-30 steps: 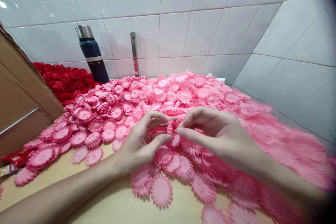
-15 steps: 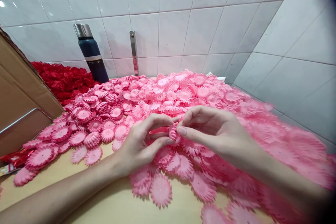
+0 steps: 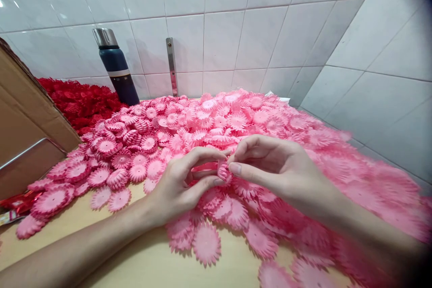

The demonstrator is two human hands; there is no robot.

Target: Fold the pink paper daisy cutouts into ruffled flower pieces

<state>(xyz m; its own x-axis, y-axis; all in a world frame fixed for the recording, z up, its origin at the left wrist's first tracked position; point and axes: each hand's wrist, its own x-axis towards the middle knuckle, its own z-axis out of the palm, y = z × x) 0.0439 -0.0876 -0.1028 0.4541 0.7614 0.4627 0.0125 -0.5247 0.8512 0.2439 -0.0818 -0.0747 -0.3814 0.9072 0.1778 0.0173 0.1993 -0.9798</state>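
Between my two hands is a small pink fabric flower petal piece (image 3: pixel 222 170) with a fringed edge, seen nearly edge-on. My left hand (image 3: pixel 185 182) is closed on it, thumb below and fingers above. From the other side my right hand (image 3: pixel 273 162) pinches at its edge with thumb and forefinger. Both hands hover over a large heap of pink petal pieces (image 3: pixel 238 121), round with scalloped rims. One loose flat petal piece (image 3: pixel 207 244) lies on the table in front of my hands.
A dark blue bottle (image 3: pixel 118 72) with a steel cap stands at the back left, near a pile of red petal pieces (image 3: pixel 81 103). A cardboard box (image 3: pixel 33 121) borders the left side. Tiled wall (image 3: pixel 222 40) closes off the back; bare yellowish table (image 3: pixel 141 261) shows in front.
My hands hold almost the same pose, with the petal piece turned very slightly between the fingers. The whole view has shifted a little.
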